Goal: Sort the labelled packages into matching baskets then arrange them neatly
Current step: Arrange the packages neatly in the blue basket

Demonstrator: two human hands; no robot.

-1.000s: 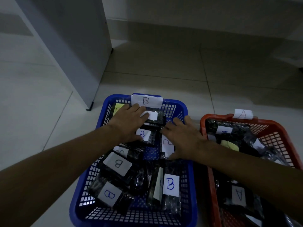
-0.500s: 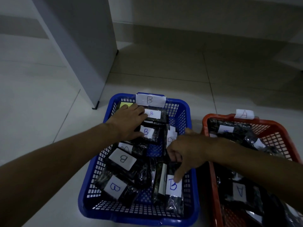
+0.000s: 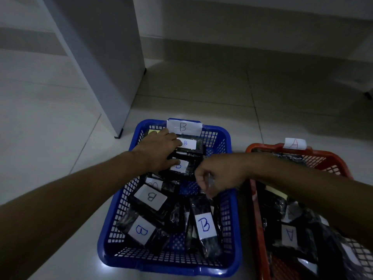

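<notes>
Your curled right hand (image 3: 220, 174) hid whatever it pinched, your flat left hand (image 3: 159, 150) pressed "B"-labelled black plastic packages (image 3: 186, 144) in the blue mesh basket (image 3: 228, 211).

Two baskets are placed side by side on the floor (image 3: 201, 93). The basket marked B (image 3: 230, 219) stands to the left and the basket marked A (image 3: 335, 158) to the right, close together. Packages marked B (image 3: 205, 225) are laid inside the left basket, some overlapping. Packages marked A (image 3: 289, 236) are laid in the right one. A cabinet (image 3: 105, 57) is seen behind the left basket.
</notes>
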